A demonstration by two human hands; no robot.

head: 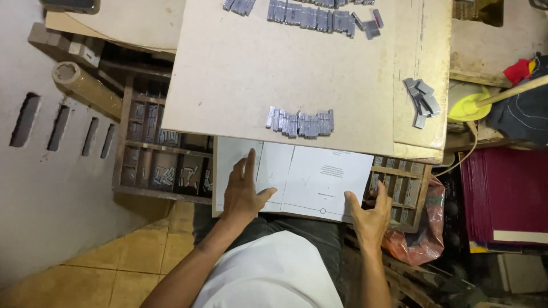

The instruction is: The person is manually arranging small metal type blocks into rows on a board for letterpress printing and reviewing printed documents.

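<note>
- We saw the left hand (242, 194) lying flat on white printed sheets (297, 179), grip open, holding nothing.
- Right hand (371, 217) touched the sheets' right edge, fingers loosely spread.
- Sheets lay under the table (257, 80) edge, below a row of metal type (299, 122).

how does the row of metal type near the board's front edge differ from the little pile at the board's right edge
The front row stands packed side by side in one straight line; the right pile lies loose and crisscrossed. The front row holds many more pieces than the right pile. The front row sits just above the white sheets; the right pile sits beside a yellow object. Both are small grey metal blocks on the board.
</note>
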